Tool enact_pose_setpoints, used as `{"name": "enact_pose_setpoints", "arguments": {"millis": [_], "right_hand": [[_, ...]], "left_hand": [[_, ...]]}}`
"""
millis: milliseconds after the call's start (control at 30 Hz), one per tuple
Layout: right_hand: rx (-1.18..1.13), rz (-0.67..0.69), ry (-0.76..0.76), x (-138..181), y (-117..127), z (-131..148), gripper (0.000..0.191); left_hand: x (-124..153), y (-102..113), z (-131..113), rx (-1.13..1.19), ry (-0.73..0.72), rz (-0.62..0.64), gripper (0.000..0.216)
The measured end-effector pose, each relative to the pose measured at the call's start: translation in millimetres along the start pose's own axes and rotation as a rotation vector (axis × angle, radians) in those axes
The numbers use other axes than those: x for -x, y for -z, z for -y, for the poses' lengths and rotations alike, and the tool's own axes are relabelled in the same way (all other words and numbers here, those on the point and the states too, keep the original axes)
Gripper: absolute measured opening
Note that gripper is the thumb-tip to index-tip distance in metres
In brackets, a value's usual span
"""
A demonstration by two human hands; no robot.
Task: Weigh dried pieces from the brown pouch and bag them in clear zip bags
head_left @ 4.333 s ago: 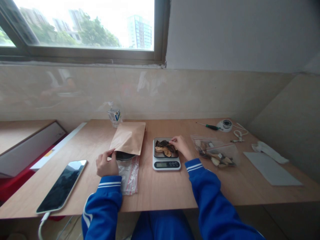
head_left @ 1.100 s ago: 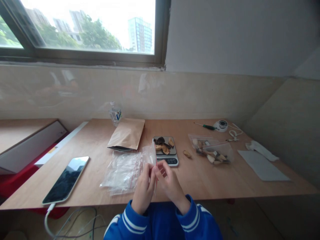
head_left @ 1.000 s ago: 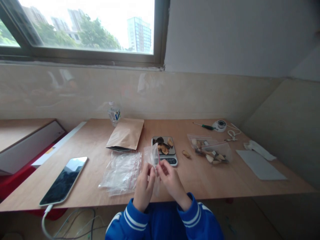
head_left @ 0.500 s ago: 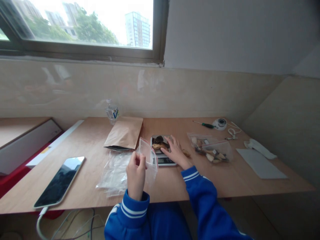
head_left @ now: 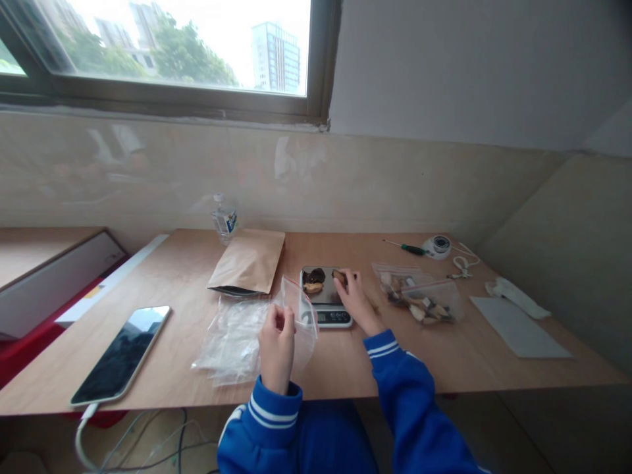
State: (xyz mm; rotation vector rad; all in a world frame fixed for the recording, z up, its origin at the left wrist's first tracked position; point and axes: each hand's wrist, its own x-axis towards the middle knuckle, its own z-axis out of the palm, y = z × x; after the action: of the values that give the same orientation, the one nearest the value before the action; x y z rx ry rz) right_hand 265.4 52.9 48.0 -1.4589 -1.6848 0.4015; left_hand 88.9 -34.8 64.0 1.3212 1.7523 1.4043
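My left hand [head_left: 277,345] is closed in a pinch on the edge of a clear zip bag [head_left: 306,332] with a red seal line. The bag hangs open in front of a small digital kitchen scale [head_left: 328,306]. Over the right side of the scale's plate, my right hand [head_left: 356,301] pinches a brown piece of what looks like dried mushroom [head_left: 339,276]. Dark and tan mushroom pieces [head_left: 313,280] lie at the left of the plate. Another tan piece, partly hidden by my right hand, lies on the table beside the scale.
Flat clear bags [head_left: 230,345] lie left of my left hand, below a brown paper pouch [head_left: 249,260]. Filled zip bags [head_left: 424,303] lie to the right. Around them are a phone [head_left: 123,355], bottle [head_left: 224,220], screwdriver [head_left: 412,249], white camera [head_left: 437,247] and white sheet [head_left: 516,329].
My right fingers, spread over the mushroom pieces before, have moved right and now pinch one piece. The pieces at the left of the plate are uncovered. My left hand still holds the bag.
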Motion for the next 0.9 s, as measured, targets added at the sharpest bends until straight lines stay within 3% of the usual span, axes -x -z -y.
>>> {"name": "enact_pose_setpoints", "arguments": {"millis": [67, 133, 233, 367, 467, 667, 800, 900], "right_hand": [[-0.278, 0.079, -0.1, 1, 11, 27, 0.028], [-0.568, 0.296, -0.182, 4, 21, 55, 0.032], [-0.702, 0.526, -0.222, 10, 25, 86, 0.034], [-0.411, 0.497, -0.084, 21, 19, 97, 0.026], [-0.238, 0.434, 0.028, 25, 16, 95, 0.034], [-0.005, 0.17, 0.154, -4, -8, 55, 0.035], [0.3, 0.348, 0.201, -20, -42, 21, 0.049], [0.404, 0.358, 0.257, -22, -54, 10, 0.036]], "left_hand": [[1, -2, 0, -0.015, -0.011, 0.002, 0.032], [2, -5, 0, -0.023, -0.03, 0.002, 0.032], [5, -7, -2, -0.017, -0.05, -0.003, 0.031], [10, -8, -2, -0.01, -0.038, -0.027, 0.029], [12, -8, 0, 0.016, -0.026, -0.071, 0.031], [12, -5, 8, 0.038, 0.009, -0.103, 0.035], [11, -3, 12, 0.062, 0.03, -0.093, 0.036], [9, -2, 14, 0.069, 0.027, -0.079, 0.037]]}}
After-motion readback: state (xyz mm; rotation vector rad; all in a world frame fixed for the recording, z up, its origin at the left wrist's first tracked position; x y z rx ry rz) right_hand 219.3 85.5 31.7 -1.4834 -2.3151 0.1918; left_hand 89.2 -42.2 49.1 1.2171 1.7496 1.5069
